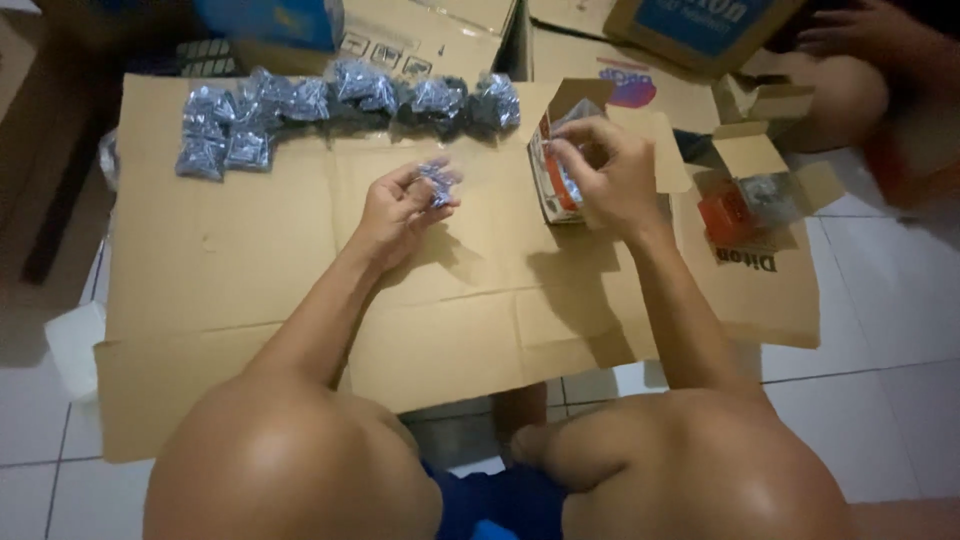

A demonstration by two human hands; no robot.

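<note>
My left hand [400,205] holds a small clear plastic bag of dark metal parts [440,183] above a flattened cardboard sheet [280,260]. My right hand [605,170] has its fingers at the open top of a small orange and white box [552,190], pinching a clear bag inside it. Along the sheet's far edge lies a row of several more small bags of metal parts [340,105].
A second open orange box [745,205] stands on cardboard to the right. Larger cardboard boxes [700,30] are stacked at the back. Another person's hand [860,30] rests at the top right. A white object [75,345] sits on the tiled floor at left. My knees fill the foreground.
</note>
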